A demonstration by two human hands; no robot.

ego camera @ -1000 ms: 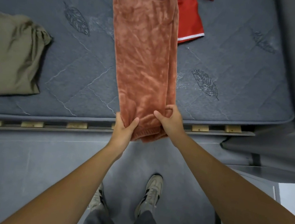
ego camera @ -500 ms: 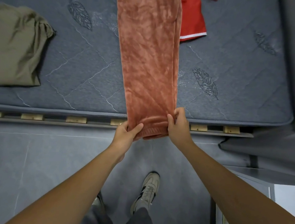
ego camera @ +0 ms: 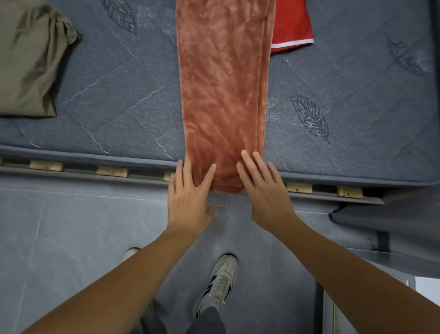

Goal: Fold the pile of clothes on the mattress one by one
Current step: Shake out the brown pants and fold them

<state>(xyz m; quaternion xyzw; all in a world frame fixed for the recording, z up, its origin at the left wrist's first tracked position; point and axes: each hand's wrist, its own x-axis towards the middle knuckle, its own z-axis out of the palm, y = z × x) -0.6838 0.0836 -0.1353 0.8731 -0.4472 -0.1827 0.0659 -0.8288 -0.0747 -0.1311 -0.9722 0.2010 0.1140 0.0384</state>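
Both bare forearms reach forward from the lower corners of the view, converging toward the near edge of the mattress [ego camera: 347,162]. The left hand [ego camera: 190,193] lies palm down with its fingers straight and slightly spread, fingertips pointing away from the body. The right hand [ego camera: 264,189] is likewise flat and palm down, fingers extended and fanned, angled a little leftward, gripping nothing.

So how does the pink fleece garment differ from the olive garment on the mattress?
The pink fleece garment is a long narrow strip with its end over the mattress edge; the olive garment is a compact folded bundle at the left. Both hands touch the pink one, none the olive one. Both lie on the mattress.
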